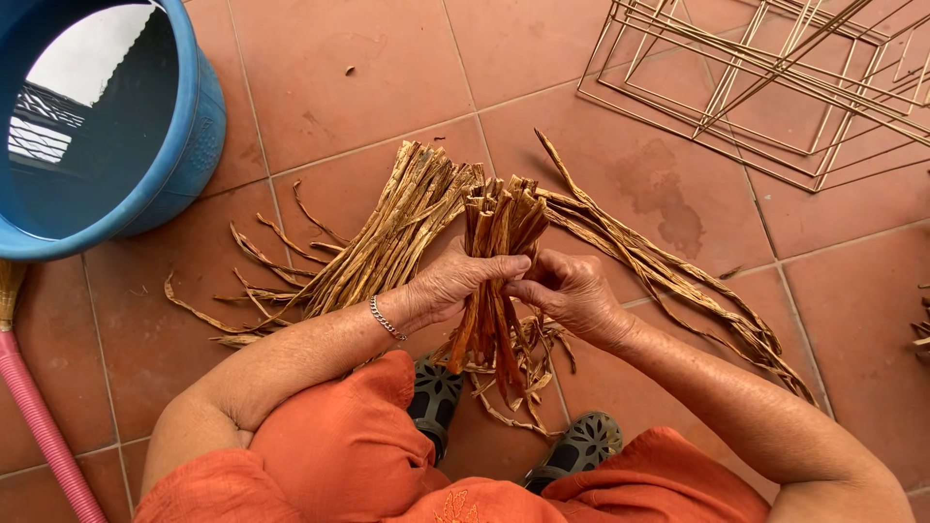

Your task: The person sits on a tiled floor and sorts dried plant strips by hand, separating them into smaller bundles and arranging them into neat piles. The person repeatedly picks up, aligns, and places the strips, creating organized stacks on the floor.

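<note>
Both hands grasp one upright bundle of dried brown strips [496, 281] above the tiled floor [368, 87]: the left hand [455, 284] wraps it, the right hand [572, 295] pinches strips beside it. More strips [387, 237] lie fanned beyond, a blue water bucket [184, 145] far left, a wire frame [775, 87] far right.

The dried plant strips [499, 281] look fibrous, rough and matt. The floor [387, 68] is matt terracotta tile; the bucket [184, 145] is smooth blue plastic, the frame [775, 77] thin metal wire.
</note>
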